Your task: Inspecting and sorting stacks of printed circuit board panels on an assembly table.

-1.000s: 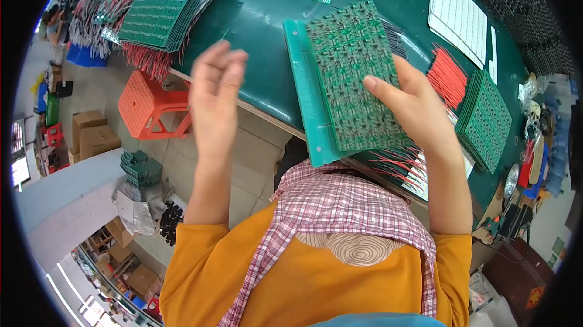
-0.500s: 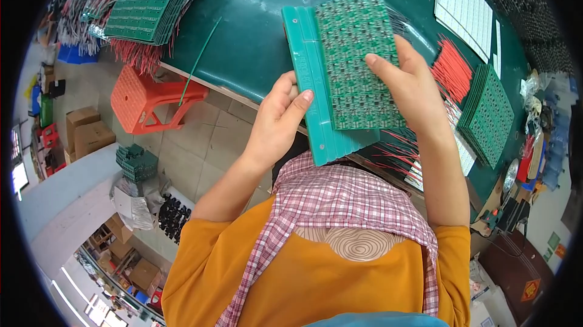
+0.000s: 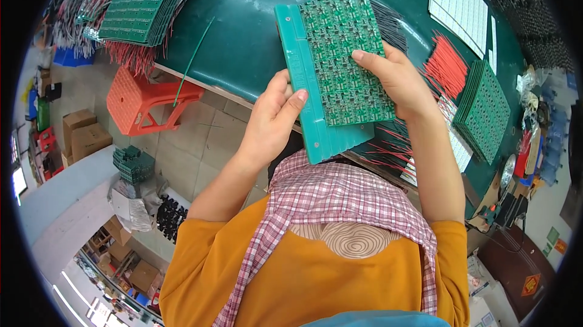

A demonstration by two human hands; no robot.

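Ahead of my body I hold a teal plastic fixture (image 3: 296,53) with a long raised strip and screws at its ends. My left hand (image 3: 276,114) grips its left edge, thumb on top. A green circuit board panel (image 3: 346,62), covered in rows of small components, lies over the fixture beside that strip. My right hand (image 3: 401,81) is closed on the panel's right edge, thumb on its face and fingers hidden beneath. How the panel sits against the fixture underneath cannot be seen.
Red wires (image 3: 446,65) and a stack of green panels (image 3: 483,111) lie on the green table (image 3: 243,35) at right. White sheets (image 3: 458,8) are farther back. Another panel stack (image 3: 143,2) with wires stands at far left, above an orange stool (image 3: 149,99).
My right hand and the circuit board panel have shifted slightly left over the fixture, narrowing the exposed strip near the top. The whole view has drifted a little; both grips stay the same.
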